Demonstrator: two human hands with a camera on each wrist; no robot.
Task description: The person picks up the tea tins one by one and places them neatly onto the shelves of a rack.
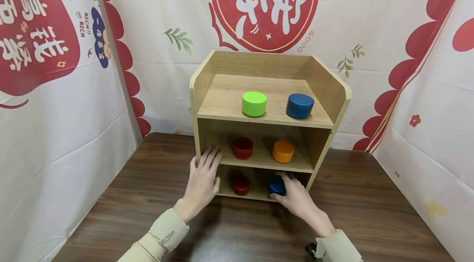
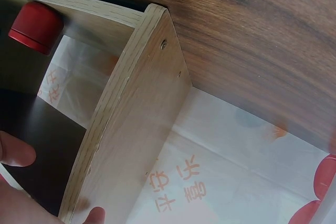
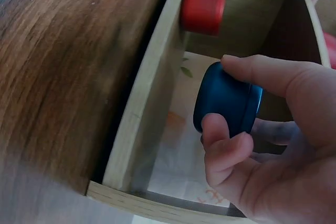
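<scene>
A small wooden shelf [image 1: 264, 121] stands on the table with round lidded tins on its levels. In the bottom compartment my right hand [image 1: 296, 198] pinches a dark blue tin [image 3: 223, 98] between thumb and fingers; the right wrist view shows it tilted. Beside it, further left, sits a red tin [image 1: 240, 184]. My left hand [image 1: 201, 177] grips the front edge of the left side panel [image 2: 134, 114], digits on both sides of the board. On the middle level are another red tin [image 1: 242, 148] and an orange tin [image 1: 283, 151].
The top level bears a green tin [image 1: 254, 104] and another blue tin [image 1: 300, 105]. White printed cloth [image 1: 159, 85] hangs behind the shelf and along both sides. The brown wooden table [image 1: 237, 233] extends in front and to either side.
</scene>
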